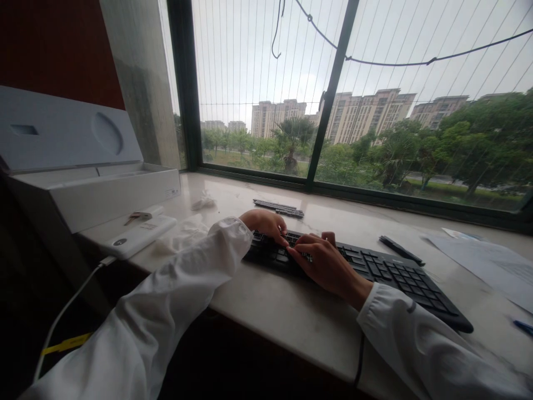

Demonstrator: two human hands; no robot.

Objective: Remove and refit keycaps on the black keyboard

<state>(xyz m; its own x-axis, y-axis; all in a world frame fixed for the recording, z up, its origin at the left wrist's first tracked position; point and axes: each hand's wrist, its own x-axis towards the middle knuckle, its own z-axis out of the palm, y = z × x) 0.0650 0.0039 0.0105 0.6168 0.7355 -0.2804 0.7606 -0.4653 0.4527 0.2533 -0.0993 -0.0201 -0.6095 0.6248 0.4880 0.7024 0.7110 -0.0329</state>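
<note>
A black keyboard [400,278] lies at a slant on the pale stone-like ledge, partly covered by both hands. My left hand [264,222] reaches over its left part, fingers bent and drawn together, tips down at the keys. From the other side my right hand [325,258] rests over the keys, its thumb and forefinger closed close to the left fingertips. Whatever lies between the fingertips is too small and hidden to make out. Behind the keyboard are dark strips that look like rows of keycaps [278,208].
An open white box [116,191] stands at the left. Before it lie a white power bank [144,236] with a cable, keys [138,217] and crumpled tissue [183,236]. At right are a black bar-shaped piece [402,250], papers [487,264] and a blue pen [522,326]. A window closes off the back.
</note>
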